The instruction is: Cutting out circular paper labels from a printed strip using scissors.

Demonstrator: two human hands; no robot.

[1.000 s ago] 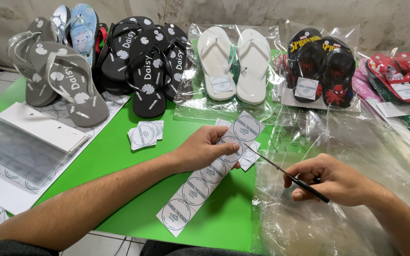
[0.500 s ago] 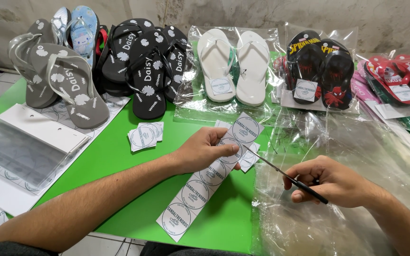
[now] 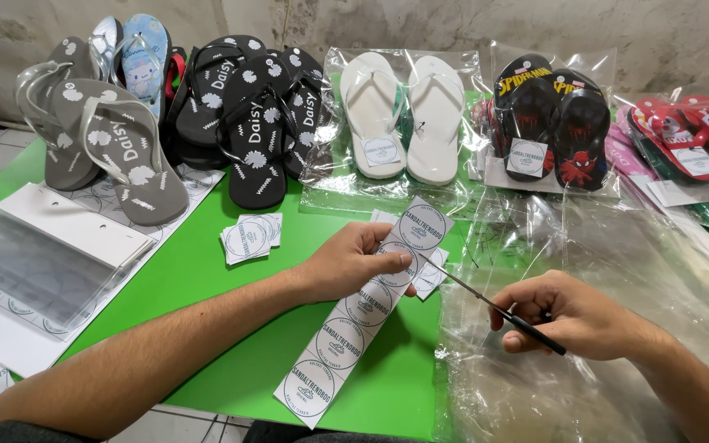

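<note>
Scissors (image 3: 494, 309) edged closer; one label strip (image 3: 363, 316); two hands.

Small packing workshop: bagged flip-flops (image 3: 404, 115) line a green table (image 3: 207, 271).

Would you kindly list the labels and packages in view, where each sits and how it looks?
Label strip: long white strip of round printed stickers, held by left hand.
Cut labels: small white stack on the green table.
Clear bag: holds white sandals, centre back.
Clear bag: holds black sandals, right of centre.
Flat clear bags: far left.
</note>
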